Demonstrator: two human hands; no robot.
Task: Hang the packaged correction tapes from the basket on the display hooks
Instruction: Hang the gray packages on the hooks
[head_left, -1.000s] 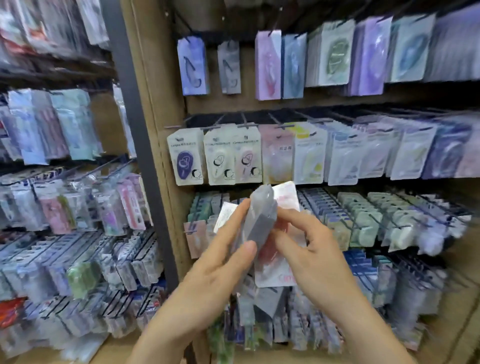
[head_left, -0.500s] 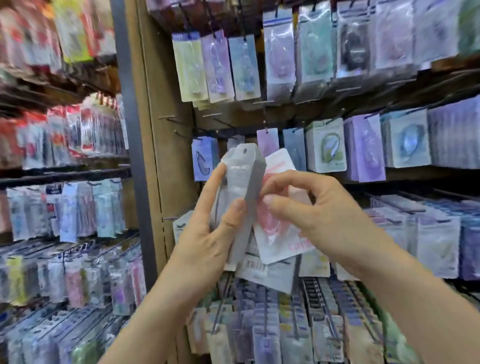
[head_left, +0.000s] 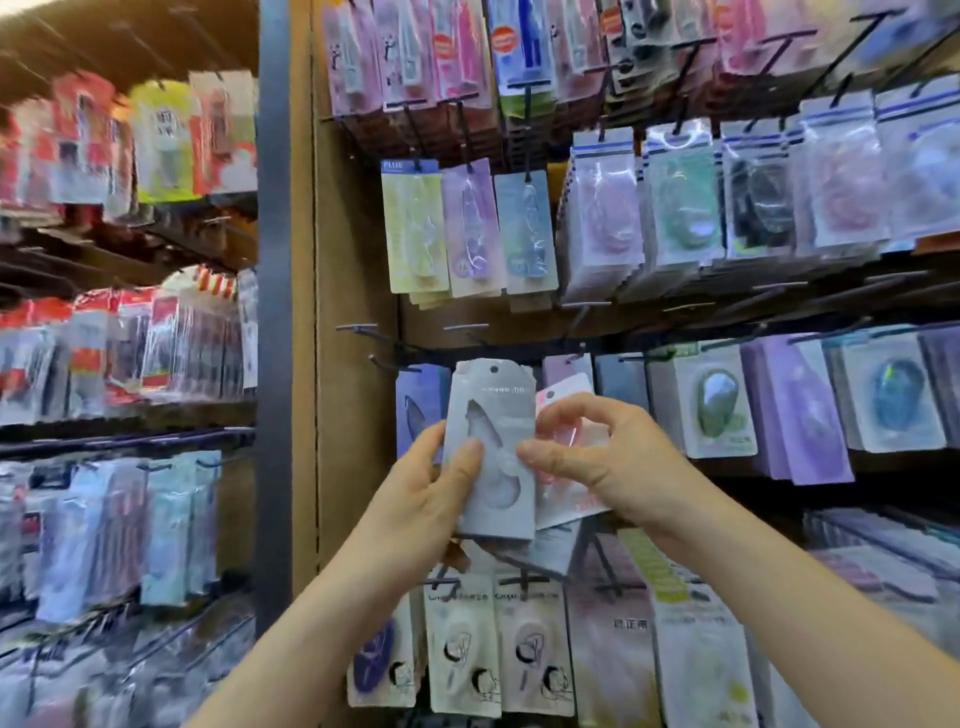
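Whereas the grey pack (head_left: 491, 452) showed only its thin edge to the head camera 1 s ago and sat in front of the lower rows, it now shows its full printed face. It has also been lifted to the row of purple and blue packs, just below 2 bare display hooks (head_left: 465, 327). Judged from this, the pack has been selected and the hanging step is starting. The pack is not yet on a hook.

Head view, hands: the left hand (head_left: 421, 499) grips the grey pack, with the thumb across the front and the fingers at the left edge. The right hand (head_left: 602, 462) is curled, with its thumb at the grey pack's right edge. It appears to pinch a pink pack (head_left: 569, 397) that lies behind and to the right of the grey pack and is overlapped by it. The basket is not in view.

Head view, orientation: the long axis of the grey pack runs close to vertical. The punched hang hole (head_left: 493, 370) is at the upper end. The front faces the person and the back faces the wooden panel (head_left: 353, 415). The hole sits lower than the bare hooks. The next move therefore probably calls for raising the pack and aligning the hole with 1 hook tip.
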